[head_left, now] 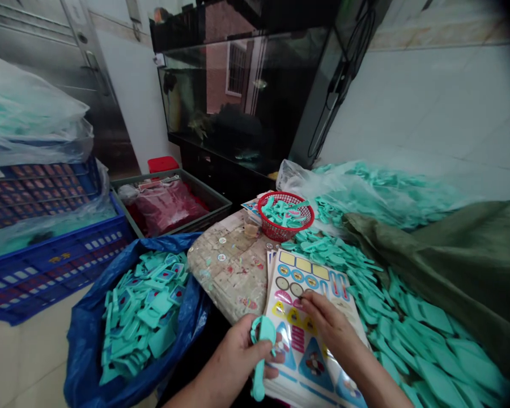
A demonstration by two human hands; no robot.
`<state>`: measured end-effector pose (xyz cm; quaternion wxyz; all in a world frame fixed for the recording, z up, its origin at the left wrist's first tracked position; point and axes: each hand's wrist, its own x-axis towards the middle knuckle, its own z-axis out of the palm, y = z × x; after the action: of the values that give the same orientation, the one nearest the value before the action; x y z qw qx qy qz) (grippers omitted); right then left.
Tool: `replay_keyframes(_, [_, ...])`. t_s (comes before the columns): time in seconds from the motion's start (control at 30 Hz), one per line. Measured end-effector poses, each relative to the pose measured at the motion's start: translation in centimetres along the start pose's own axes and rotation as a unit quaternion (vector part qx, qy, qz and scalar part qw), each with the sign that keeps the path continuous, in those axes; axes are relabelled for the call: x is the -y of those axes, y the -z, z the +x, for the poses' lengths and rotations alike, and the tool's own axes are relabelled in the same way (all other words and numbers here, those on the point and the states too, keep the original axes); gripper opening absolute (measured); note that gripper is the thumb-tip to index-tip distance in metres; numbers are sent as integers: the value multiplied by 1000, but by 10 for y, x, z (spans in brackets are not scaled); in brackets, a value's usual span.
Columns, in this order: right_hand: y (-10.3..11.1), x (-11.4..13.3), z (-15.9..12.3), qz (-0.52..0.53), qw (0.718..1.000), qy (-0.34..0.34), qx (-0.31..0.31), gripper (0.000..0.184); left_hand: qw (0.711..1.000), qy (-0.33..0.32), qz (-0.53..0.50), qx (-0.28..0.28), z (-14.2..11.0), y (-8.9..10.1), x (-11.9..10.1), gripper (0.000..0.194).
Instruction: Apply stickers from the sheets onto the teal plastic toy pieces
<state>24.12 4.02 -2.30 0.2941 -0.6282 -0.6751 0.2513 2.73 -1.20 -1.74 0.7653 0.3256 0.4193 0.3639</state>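
Observation:
My left hand [238, 351] is closed around a teal plastic toy piece [259, 371] that has a round head and a short handle. The thumb lies across the piece. Under both hands is a stack of sticker sheets [289, 340] with round, triangular and rectangular stickers. My right hand [327, 320] has its fingertips pinched together at the edge of a round sticker [296, 289] on the top sheet. Whether that sticker's edge is lifted is too small to tell.
A red basket [276, 231] of small teal parts stands on the worn table [212, 277]. Teal pieces [429, 345] are heaped at right beside a green cloth [463, 255]. A blue bag [85, 334] of stickered teal pieces sits at left, near blue crates [59, 266]. A fish tank [238, 96] stands behind.

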Motion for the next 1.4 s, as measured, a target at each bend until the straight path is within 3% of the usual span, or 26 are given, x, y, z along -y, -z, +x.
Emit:
replay_keyframes(0.1, [-11, -5, 14, -20, 1000, 23, 7, 29, 1000, -17, -13, 20, 8, 0, 7, 36])
replay_keyframes(0.27, [-20, -5, 26, -68, 997, 23, -9, 23, 998, -9, -62, 0, 22, 0, 16, 43])
replay_keyframes(0.63, [-21, -8, 30, -133, 991, 17, -23, 18, 997, 4, -83, -1, 46, 5, 24, 29])
replay_keyframes(1.4, [-27, -18, 40, -106, 994, -25, 24, 18, 997, 39, -60, 5, 49, 3, 14, 34])
